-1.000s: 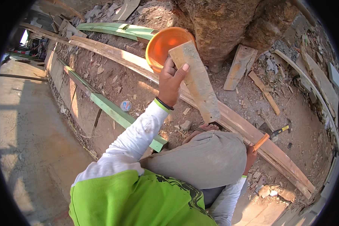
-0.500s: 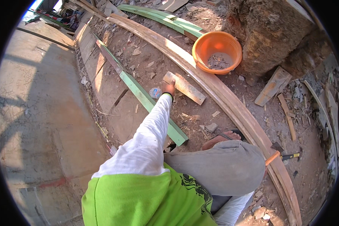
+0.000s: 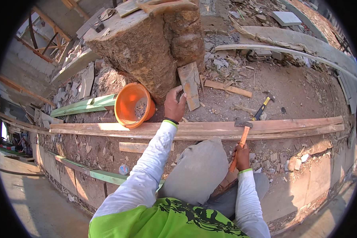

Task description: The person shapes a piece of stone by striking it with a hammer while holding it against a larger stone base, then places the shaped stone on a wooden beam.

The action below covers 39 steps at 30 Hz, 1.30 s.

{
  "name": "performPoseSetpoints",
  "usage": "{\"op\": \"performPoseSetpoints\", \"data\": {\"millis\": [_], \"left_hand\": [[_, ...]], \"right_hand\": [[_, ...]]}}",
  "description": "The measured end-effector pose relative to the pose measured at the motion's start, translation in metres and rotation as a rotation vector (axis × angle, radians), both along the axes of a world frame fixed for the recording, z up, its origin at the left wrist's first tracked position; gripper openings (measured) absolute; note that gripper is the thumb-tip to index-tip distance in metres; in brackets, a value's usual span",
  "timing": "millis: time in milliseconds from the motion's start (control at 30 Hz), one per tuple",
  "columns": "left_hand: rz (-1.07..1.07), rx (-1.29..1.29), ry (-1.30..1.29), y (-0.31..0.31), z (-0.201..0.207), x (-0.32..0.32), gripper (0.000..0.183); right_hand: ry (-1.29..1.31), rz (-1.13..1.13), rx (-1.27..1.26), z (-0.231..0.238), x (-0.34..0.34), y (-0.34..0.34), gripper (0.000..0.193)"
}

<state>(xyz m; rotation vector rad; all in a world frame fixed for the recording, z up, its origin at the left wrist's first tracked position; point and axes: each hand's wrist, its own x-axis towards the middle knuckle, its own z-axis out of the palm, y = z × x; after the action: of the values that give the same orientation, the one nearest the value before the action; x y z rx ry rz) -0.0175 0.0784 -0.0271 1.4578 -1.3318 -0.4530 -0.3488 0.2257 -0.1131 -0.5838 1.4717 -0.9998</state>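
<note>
My left hand [image 3: 175, 105] reaches forward with thumb and fingers apart, holding nothing. It is right beside a short weathered board [image 3: 189, 85] that leans against the big stump [image 3: 146, 47]; whether the fingertips touch it I cannot tell. Just left of this hand stands an orange bucket [image 3: 125, 105] with nails [image 3: 140, 109] in its bottom. My right hand [image 3: 242, 156] is closed round the orange wooden handle of a hatchet [image 3: 244, 137]. Its dark head lies over the long planks [image 3: 202, 127] that run across in front of me.
A claw hammer [image 3: 262, 109] with a yellow and black handle lies beyond the planks. Green-painted timbers [image 3: 83, 104] lie at the left, and a short wood offcut [image 3: 133, 147] lies near my left forearm. A thin wood strip [image 3: 230, 88] and rubble [image 3: 222, 61] are farther off.
The view has swung to the right. My left hand has let go of the short wood offcut and moved toward the leaning board. My right hand now shows, gripping the hatchet.
</note>
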Motion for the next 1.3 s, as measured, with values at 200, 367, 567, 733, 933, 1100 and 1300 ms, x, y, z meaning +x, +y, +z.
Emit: {"op": "performPoseSetpoints", "data": {"millis": [200,367,567,733,933,1100,1300], "left_hand": [[0.429,0.359,0.039,-0.126,-0.076,0.023,0.063],[0.274,0.458,0.108,-0.162,-0.102,0.048,0.065],[0.408,0.203,0.109,-0.143,-0.1,0.01,0.045],[0.165,0.186,-0.041,-0.148,-0.076,0.006,0.033],[-0.3,0.164,0.441,-0.15,-0.056,-0.012,0.02],[-0.489,0.181,0.51,-0.154,-0.032,-0.05,0.021],[-0.469,0.206,-0.067,-0.14,-0.027,-0.062,0.036]], "right_hand": [[0.003,-0.021,0.095,-0.007,0.004,0.003,0.027],[0.056,-0.039,0.073,0.008,-0.002,0.011,0.022],[0.046,-0.001,0.122,0.007,0.004,0.008,0.02],[-0.018,-0.027,0.169,0.008,0.006,0.0,0.017],[0.001,0.008,0.19,0.003,0.007,-0.003,0.019],[0.006,0.017,0.157,-0.003,0.001,-0.002,0.019],[0.489,0.125,-0.24,-0.004,0.0,-0.018,0.024]]}}
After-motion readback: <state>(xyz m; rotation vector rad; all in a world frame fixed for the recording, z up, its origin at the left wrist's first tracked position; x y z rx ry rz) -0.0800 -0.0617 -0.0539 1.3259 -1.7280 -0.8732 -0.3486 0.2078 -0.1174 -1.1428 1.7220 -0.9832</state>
